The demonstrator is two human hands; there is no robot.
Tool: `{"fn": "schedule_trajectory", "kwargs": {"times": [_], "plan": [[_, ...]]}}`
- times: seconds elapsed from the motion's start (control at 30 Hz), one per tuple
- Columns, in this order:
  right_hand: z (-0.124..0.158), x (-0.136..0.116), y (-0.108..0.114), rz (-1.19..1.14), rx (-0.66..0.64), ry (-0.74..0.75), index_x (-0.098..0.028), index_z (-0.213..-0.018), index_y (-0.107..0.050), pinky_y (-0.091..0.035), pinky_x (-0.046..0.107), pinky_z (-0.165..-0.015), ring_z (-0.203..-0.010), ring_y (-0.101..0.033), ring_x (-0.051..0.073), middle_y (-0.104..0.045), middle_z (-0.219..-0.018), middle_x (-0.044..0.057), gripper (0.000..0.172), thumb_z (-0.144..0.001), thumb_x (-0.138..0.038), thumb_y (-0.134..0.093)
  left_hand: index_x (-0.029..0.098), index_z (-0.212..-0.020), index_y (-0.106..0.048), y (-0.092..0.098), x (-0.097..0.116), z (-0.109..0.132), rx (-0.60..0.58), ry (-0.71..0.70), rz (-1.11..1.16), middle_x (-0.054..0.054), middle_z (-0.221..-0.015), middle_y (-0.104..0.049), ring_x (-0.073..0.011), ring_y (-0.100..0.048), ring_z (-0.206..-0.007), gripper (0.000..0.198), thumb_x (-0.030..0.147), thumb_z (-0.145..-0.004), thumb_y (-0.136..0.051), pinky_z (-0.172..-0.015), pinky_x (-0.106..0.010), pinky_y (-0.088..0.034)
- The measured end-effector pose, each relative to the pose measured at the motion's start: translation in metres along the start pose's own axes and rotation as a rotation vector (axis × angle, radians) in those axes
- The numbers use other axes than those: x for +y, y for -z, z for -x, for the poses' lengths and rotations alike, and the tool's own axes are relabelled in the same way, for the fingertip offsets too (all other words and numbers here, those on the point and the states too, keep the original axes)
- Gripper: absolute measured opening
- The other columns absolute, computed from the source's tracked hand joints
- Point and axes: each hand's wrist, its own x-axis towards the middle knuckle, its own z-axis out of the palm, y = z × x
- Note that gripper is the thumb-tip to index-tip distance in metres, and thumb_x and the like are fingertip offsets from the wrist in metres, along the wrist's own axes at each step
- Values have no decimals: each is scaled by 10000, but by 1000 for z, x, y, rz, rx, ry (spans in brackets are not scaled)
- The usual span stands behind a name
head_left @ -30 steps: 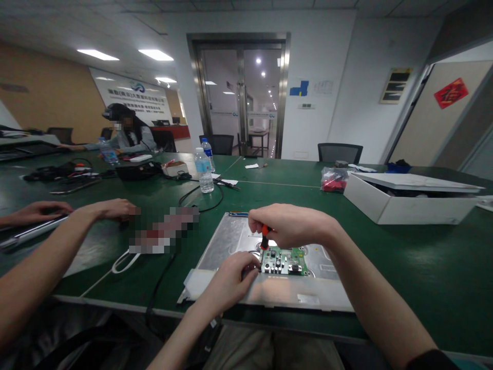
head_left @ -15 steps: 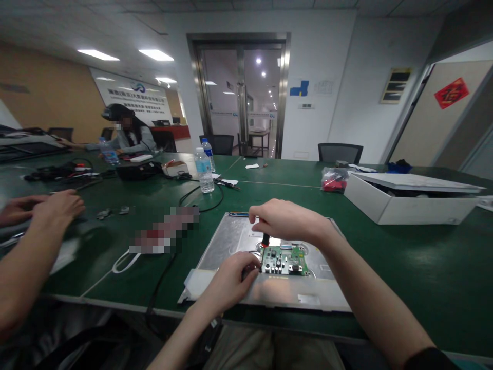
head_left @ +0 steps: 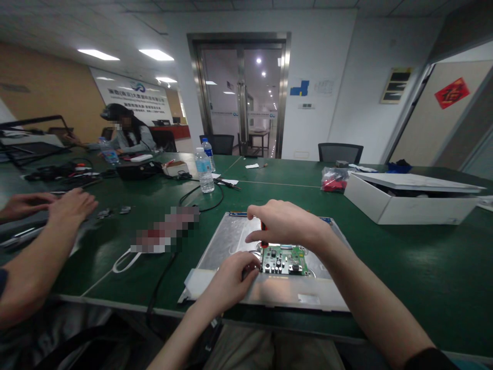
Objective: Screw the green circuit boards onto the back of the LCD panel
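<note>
My right hand (head_left: 287,221) is over the circuit board, its fingers around the red and black handle of a screwdriver (head_left: 264,240). The screwdriver stands upright, its thin shaft running down to the left edge of the green circuit board (head_left: 287,257). Close to the tip, my left hand (head_left: 236,277) has its fingers drawn together at that same edge. What they pinch, if anything, is hidden. Beneath the board lies a flat silver metal panel (head_left: 219,244), which looks like the back of a display, with a pale strip along its near side.
A water bottle (head_left: 205,172) stands behind the panel. On the left are a blurred-out item with a white loop (head_left: 127,262), a black cable (head_left: 164,288) and a co-worker's hands (head_left: 73,205). To the right sits a white box (head_left: 408,203) beside a bagged red item (head_left: 333,182).
My right hand's thumb and finger have parted slightly, showing more of the screwdriver handle. My left hand stays put. The co-worker's hands at the left have shifted to the right.
</note>
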Motion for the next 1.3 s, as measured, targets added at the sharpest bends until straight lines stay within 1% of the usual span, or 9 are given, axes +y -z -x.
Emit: {"fn": "schedule_trajectory", "kwargs": {"times": [0.1,0.17,0.23,0.4,0.5,0.7,0.83,1.13,1.3], "plan": [[1,-2,3,47,-17,-84,-176,-1015,-660,-370,277,-562,-799,-651,246,-709,-862,95,384,-906,-495,-476,173,-830,-639,0,1,0,6,-4,-1,-35,-796,-646,-182,-575,-744,145,150,-777,-505,-695,-275,-420],[1,-1,3,43,-38,-64,-196,-978,-683,-372,272,-569,-800,-653,234,-713,-842,76,330,-913,-451,-483,176,-843,-638,0,1,1,9,-8,-2,-38,-808,-648,-184,-576,-753,152,153,-782,-501,-705,-278,-423],[1,2,2,29,-40,-15,-209,-1014,-680,-380,266,-589,-819,-651,225,-715,-861,64,268,-881,-403,-551,179,-871,-640,0,1,1,9,-9,-8,-44,-829,-652,-189,-579,-776,163,166,-791,-499,-714,-280,-425],[2,8,1,-31,-12,59,-184,-1139,-622,-387,255,-622,-851,-630,200,-702,-951,70,346,-809,-285,-641,185,-866,-646,2,0,0,-42,-51,-26,-51,-852,-659,-204,-579,-839,165,181,-818,-487,-744,-281,-418],[3,10,0,-42,-25,63,-190,-1144,-613,-373,249,-609,-840,-620,189,-693,-969,67,360,-789,-246,-638,191,-845,-642,2,0,-1,-51,-67,-24,-48,-845,-657,-204,-577,-842,163,174,-825,-481,-762,-281,-416],[4,13,1,-53,-17,78,-182,-1156,-597,-348,239,-579,-814,-608,183,-692,-906,60,405,-753,-191,-636,186,-817,-619,1,-2,-2,-52,-59,-25,-49,-835,-657,-202,-580,-823,126,185,-818,-493,-756,-285,-424],[5,14,2,-73,-22,79,-181,-1162,-584,-352,231,-580,-796,-599,170,-680,-954,63,415,-750,-170,-627,188,-812,-619,1,0,-3,-49,-51,-45,-48,-820,-657,-204,-584,-813,121,176,-801,-499,-739,-284,-429],[0,11,-2,-164,4,191,-130,-1173,-536,-395,239,-687,-890,-583,183,-655,-1035,94,448,-736,-86,-623,182,-818,-618,-2,-3,-4,-47,-82,-32,-42,-836,-656,-197,-586,-826,113,136,-801,-517,-725,-264,-414],[-1,11,-3,-158,-1,180,-139,-1177,-534,-399,246,-691,-892,-589,191,-659,-1028,95,436,-753,-81,-613,177,-794,-625,0,-1,-2,-40,-88,-20,-42,-840,-647,-193,-588,-829,105,135,-800,-529,-724,-258,-414]]}}
